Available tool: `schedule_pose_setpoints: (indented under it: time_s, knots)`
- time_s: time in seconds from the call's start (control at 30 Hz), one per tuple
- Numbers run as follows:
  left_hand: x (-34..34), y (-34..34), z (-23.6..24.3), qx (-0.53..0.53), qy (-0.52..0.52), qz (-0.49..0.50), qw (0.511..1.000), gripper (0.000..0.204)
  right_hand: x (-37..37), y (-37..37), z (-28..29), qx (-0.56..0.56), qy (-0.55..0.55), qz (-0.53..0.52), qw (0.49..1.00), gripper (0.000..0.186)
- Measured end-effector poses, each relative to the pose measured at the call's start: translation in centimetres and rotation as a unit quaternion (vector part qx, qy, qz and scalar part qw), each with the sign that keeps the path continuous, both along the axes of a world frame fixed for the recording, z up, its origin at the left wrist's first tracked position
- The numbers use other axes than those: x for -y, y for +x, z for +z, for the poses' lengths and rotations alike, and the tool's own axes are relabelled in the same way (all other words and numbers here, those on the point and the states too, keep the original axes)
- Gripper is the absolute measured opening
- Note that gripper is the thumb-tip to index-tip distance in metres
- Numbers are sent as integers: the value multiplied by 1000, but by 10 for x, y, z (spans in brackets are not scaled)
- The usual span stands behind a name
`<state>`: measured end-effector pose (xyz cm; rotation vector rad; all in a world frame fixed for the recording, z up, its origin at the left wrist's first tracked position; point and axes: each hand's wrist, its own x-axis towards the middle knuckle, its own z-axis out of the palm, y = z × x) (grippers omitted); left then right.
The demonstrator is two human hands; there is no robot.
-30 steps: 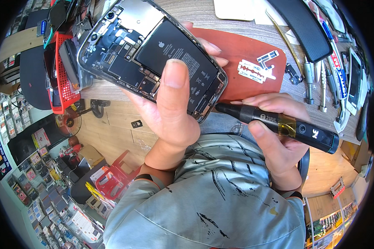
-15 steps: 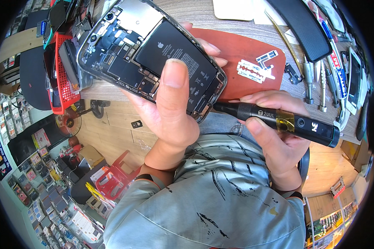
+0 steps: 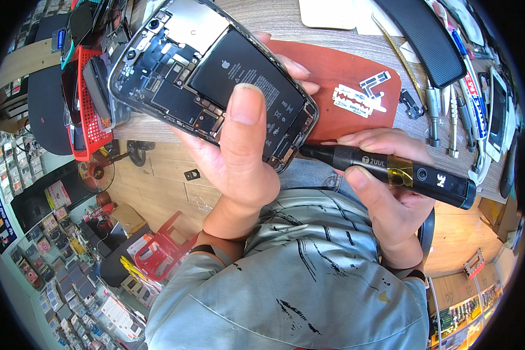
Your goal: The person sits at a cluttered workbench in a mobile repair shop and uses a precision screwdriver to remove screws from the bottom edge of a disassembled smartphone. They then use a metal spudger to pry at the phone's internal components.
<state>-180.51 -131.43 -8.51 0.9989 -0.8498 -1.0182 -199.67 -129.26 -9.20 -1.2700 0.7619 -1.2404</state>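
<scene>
An opened smartphone [image 3: 216, 87], its black battery, circuit board and camera parts exposed, is tilted in the air above the bench edge. My left hand [image 3: 239, 157] grips it from below, thumb across the battery and fingertips round the far side. In my right hand [image 3: 391, 175] is a black electric pen tool [image 3: 385, 166] with a band of gold tape. Its narrow tip meets the phone's bottom edge; whether it touches or sits just short, I cannot tell.
Under the phone lies a reddish-brown mat [image 3: 309, 64] with a razor blade [image 3: 353, 102] and small metal parts. Tweezers [image 3: 398, 49], screwdrivers [image 3: 433, 114] and a black tray [image 3: 423, 38] fill the right side. A red basket [image 3: 90, 111] holding phones stands at left.
</scene>
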Motion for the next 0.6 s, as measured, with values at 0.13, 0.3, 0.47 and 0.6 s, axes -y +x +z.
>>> schedule_pose_setpoints:
  time_s: [0.13,0.3,0.47,0.6]
  knots:
    - [1,-1,0,14,-2,2,1000,74,0,-2,0,-10,7,4,1000,35]
    - [2,-1,0,40,-14,12,999,71,-2,0,-2,-3,17,-5,1000,35]
    - [3,-4,2,17,2,29,999,68,-5,2,1,49,61,-19,997,40]
    - [6,-10,6,37,16,56,998,64,-4,-10,-3,112,48,-21,992,37]
